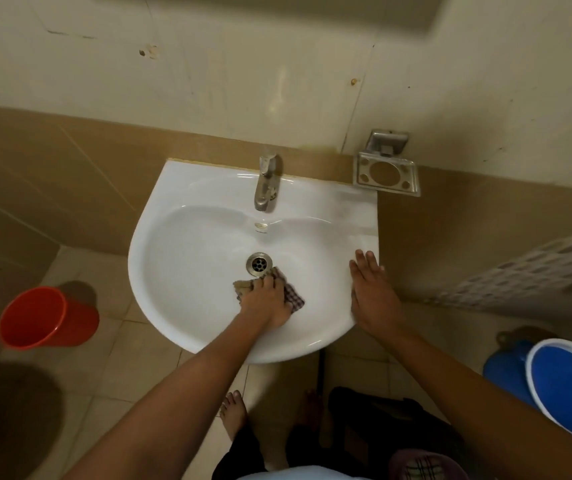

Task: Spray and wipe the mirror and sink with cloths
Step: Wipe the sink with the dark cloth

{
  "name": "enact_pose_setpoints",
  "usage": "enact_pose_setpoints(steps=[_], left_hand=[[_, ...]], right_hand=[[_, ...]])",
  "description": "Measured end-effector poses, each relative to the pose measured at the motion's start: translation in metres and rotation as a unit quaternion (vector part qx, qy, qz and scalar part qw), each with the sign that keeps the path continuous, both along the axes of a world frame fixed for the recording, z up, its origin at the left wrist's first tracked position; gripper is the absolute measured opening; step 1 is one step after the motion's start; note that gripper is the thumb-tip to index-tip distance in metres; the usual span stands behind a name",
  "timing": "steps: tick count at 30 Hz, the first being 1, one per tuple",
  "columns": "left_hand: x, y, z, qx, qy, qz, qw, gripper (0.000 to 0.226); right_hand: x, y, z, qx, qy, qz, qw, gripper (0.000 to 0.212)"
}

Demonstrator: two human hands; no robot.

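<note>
A white wall-hung sink (187,237) fills the middle of the head view, with a metal tap (266,183) at its back and a drain (259,264) in the bowl. My left hand (266,300) grips a checked cloth (295,296) and presses it on the bowl just below the drain. My right hand (372,294) rests flat, fingers straight, on the sink's right rim. The lower edge of the mirror (277,15) shows at the top. No spray bottle is in view.
A metal soap holder (386,173) is fixed to the wall right of the sink. An orange bucket (40,318) stands on the floor at left, a blue bucket (570,388) at right. A perforated basket (534,271) sits at the far right. My bare feet are below the sink.
</note>
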State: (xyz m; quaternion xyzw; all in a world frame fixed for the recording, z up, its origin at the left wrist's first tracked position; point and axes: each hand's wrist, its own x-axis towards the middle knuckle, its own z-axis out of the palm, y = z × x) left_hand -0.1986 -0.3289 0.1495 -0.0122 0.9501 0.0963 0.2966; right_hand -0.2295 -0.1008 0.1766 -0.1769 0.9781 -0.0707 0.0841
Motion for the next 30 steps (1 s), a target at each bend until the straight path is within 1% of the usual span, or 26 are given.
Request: enact_pose_setpoints(steps=[4, 8, 13, 16, 19, 22, 24, 25, 27, 30], left_hand=[[-0.023, 0.046, 0.0, 0.063, -0.002, 0.012, 0.998, 0.069], [-0.024, 0.066, 0.005, 0.109, 0.005, -0.004, 0.994, 0.062], [0.014, 0.054, 0.019, 0.236, 0.003, -0.002, 0.972, 0.053], [0.044, 0.035, 0.031, 0.277, 0.009, -0.021, 0.96, 0.051], [0.072, 0.008, 0.046, 0.266, 0.006, -0.057, 0.962, 0.052], [0.094, -0.025, 0.051, 0.208, 0.04, -0.151, 0.966, 0.06], [0.106, -0.049, 0.048, 0.156, 0.078, -0.217, 0.961, 0.07], [0.111, -0.063, 0.046, 0.135, 0.106, -0.239, 0.956, 0.071], [0.118, -0.091, 0.039, 0.092, 0.171, -0.267, 0.944, 0.065], [0.122, -0.134, 0.038, 0.037, 0.222, -0.286, 0.931, 0.067]], right_hand=[[-0.001, 0.003, -0.004, -0.001, 0.013, 0.009, 1.0, 0.055], [-0.001, 0.005, -0.006, -0.007, 0.007, 0.016, 1.0, 0.053], [0.0, 0.005, -0.001, -0.016, 0.005, 0.012, 1.0, 0.054], [0.001, 0.003, 0.001, -0.005, 0.0, 0.009, 1.0, 0.054], [0.002, 0.001, 0.003, 0.002, -0.007, -0.002, 1.0, 0.054], [0.005, -0.001, 0.006, 0.014, -0.014, -0.016, 1.0, 0.055], [0.01, -0.005, 0.007, 0.016, -0.01, -0.034, 0.999, 0.055], [0.014, -0.007, 0.007, 0.018, -0.008, -0.044, 0.999, 0.055], [0.024, -0.011, 0.008, 0.027, -0.008, -0.057, 0.998, 0.055], [0.041, -0.023, 0.01, 0.029, -0.011, -0.069, 0.997, 0.054]])
